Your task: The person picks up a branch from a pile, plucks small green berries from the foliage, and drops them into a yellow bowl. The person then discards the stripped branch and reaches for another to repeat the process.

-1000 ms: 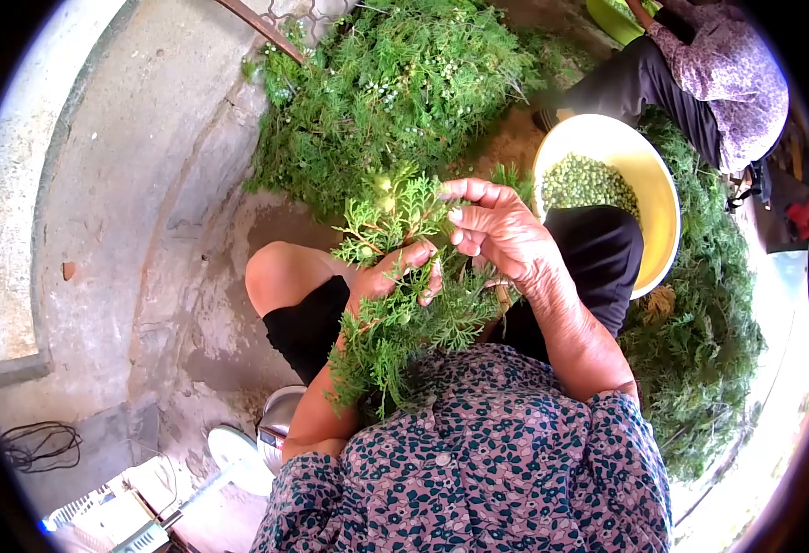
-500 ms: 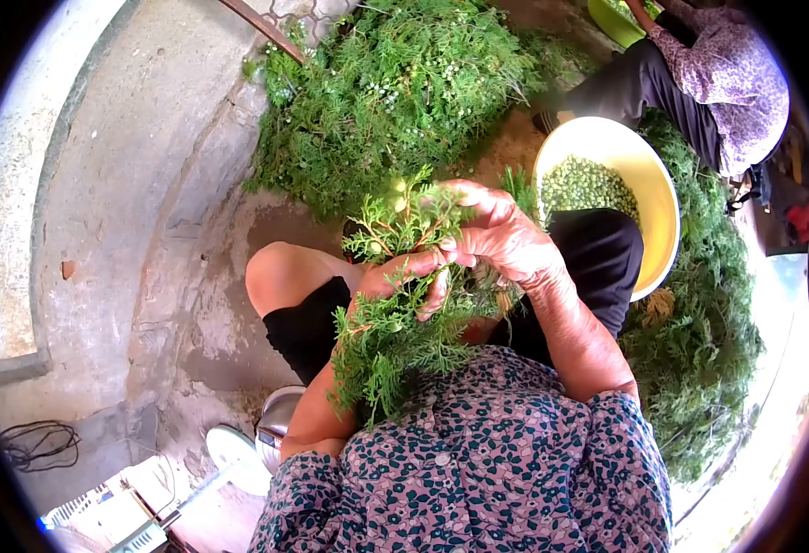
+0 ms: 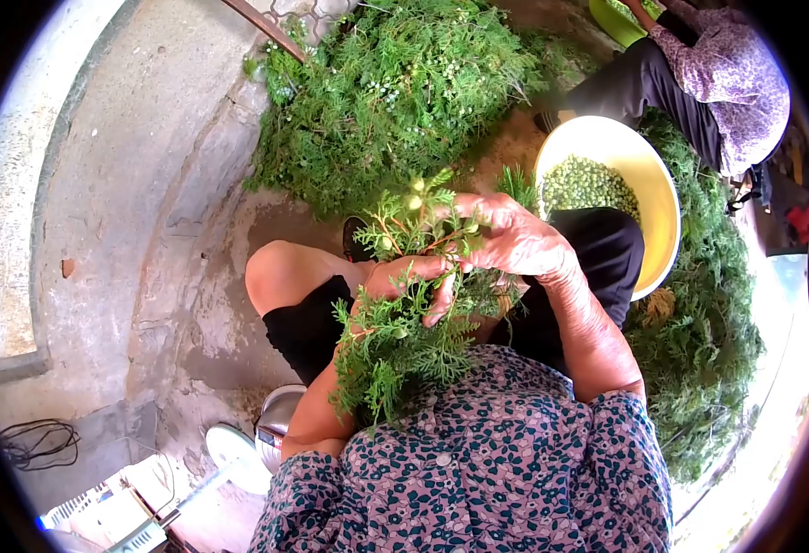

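Leafy branch (image 3: 391, 346) in a closed left hand (image 3: 400, 279), right hand (image 3: 520, 241) at its twigs (image 3: 414, 230), hold unclear.

At the grip, the sprig (image 3: 384, 358) hides part of the left hand (image 3: 391, 278); the right hand (image 3: 522, 243) is blurred at the fingertips, their exact contact unclear. Right of the grip, a knee (image 3: 600, 238) covers some of the yellow basin (image 3: 660, 198); farther beyond, the top edge crops a green tub (image 3: 613, 22).
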### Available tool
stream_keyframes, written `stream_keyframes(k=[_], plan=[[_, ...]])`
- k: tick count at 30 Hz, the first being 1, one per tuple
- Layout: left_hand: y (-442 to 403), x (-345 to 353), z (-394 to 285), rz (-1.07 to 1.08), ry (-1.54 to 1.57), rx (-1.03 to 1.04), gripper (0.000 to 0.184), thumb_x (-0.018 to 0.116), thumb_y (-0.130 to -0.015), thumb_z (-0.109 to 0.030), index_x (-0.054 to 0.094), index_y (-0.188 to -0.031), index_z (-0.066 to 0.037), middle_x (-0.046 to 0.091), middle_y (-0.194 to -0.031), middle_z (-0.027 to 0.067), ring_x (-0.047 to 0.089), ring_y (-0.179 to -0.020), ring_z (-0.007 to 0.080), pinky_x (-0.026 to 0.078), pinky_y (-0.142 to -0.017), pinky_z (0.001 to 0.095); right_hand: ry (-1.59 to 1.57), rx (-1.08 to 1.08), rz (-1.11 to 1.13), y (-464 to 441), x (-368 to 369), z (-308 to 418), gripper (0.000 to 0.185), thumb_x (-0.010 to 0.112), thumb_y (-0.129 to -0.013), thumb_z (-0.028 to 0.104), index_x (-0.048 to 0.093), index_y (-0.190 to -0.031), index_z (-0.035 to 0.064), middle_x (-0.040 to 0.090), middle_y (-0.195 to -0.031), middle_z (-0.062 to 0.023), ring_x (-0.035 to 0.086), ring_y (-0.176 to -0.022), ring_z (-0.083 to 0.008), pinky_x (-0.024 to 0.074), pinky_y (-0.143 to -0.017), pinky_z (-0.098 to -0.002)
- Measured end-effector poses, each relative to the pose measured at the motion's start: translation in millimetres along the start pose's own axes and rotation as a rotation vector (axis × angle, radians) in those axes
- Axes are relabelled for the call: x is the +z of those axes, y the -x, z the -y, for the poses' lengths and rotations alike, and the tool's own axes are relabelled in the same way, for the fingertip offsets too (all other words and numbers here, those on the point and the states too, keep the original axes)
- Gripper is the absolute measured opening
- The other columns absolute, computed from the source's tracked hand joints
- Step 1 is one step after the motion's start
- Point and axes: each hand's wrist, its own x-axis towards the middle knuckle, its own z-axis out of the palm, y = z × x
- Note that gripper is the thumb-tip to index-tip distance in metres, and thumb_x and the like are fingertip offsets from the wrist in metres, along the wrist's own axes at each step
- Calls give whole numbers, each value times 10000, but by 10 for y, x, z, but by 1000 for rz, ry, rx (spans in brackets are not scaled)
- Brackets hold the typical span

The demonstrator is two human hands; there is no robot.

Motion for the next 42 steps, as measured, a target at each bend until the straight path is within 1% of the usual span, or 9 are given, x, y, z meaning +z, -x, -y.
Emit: stream_keyframes(k=[10, 15, 20, 22, 23, 28, 30, 34, 42], plan=[[-8, -43, 8, -102, 63, -123, 357, 455, -893, -222, 536, -1045, 91, 512, -642, 80, 475, -536, 169, 378, -530, 261, 61, 203, -146, 97, 86, 97, 276, 550, -790, -56, 551, -1059, 6, 597, -849, -44, 538, -654, -86, 452, -585, -231], [6, -2, 85, -242, -65, 47, 336, 541, -860, -238, 568, -997, 68, 557, -728, 103, 502, -575, 163, 399, -514, 268, 476, -91, -304, 133, 159, -32, 378, 530, -621, -142, 534, -975, -11, 532, -809, -175, 578, -764, -344, 463, -631, -349], [-48, -3, 128, -238, -154, 89, 340, 434, -894, -221, 519, -662, 11, 477, -566, 78, 444, -492, 159, 355, -536, 263, 696, -94, -333, 175, 197, -70, 460, 478, -570, -161, 512, -1003, -10, 519, -824, -192, 547, -780, -388, 454, -676, -376], [-54, -36, 71, -241, -66, -129, 416, 537, -865, -266, 517, -1162, 25, 544, -846, 145, 490, -610, 179, 424, -546, 289, 730, 51, -345, 174, 207, -72, 581, 416, -510, -185, 506, -1052, 6, 541, -854, -188, 549, -847, -387, 463, -793, -375], [-65, -285, 313, -21, -175, 214, 447, 542, -858, -263, 495, -1183, 40, 541, -866, 157, 491, -613, 188, 417, -549, 285, 692, 37, -367, 148, 220, -13, 543, 422, -511, -188, 492, -1018, -8, 528, -830, -198, 537, -805, -409, 462, -807, -397], [-117, -406, 368, 84, -4, 219, 442, 581, -835, -204, 489, -1170, 68, 543, -871, 149, 493, -582, 186, 402, -528, 257, 879, 35, -350, 85, 211, -101, 513, 460, -545, -185, 458, -1033, -26, 561, -823, -185, 572, -728, -382, 511, -693, -376], [0, -113, 81, -209, 79, -170, 375, 600, -832, -201, 530, -1084, 68, 555, -832, 126, 509, -591, 172, 407, -514, 256, 906, -41, -585, 93, 143, -185, 307, 545, -695, -99, 504, -982, 2, 541, -911, -245, 575, -761, -385, 474, -639, -401], [7, -84, 24, -173, 164, -86, 179, 534, -858, -139, 550, -864, 39, 522, -680, 82, 478, -545, 137, 366, -489, 236, -292, 374, -645, 167, 29, -102, 108, 558, -827, 22, 541, -934, 20, 570, -733, -28, 536, -596, -80, 412, -500, -206], [36, 4, 36, -110, 183, 4, 170, 501, -858, -127, 542, -840, 38, 509, -658, 77, 450, -525, 129, 351, -503, 227, -856, 150, -325, 233, 61, -178, 307, 627, -807, 107, 563, -1101, 47, 565, -690, -11, 500, -555, -103, 347, -457, -213]])
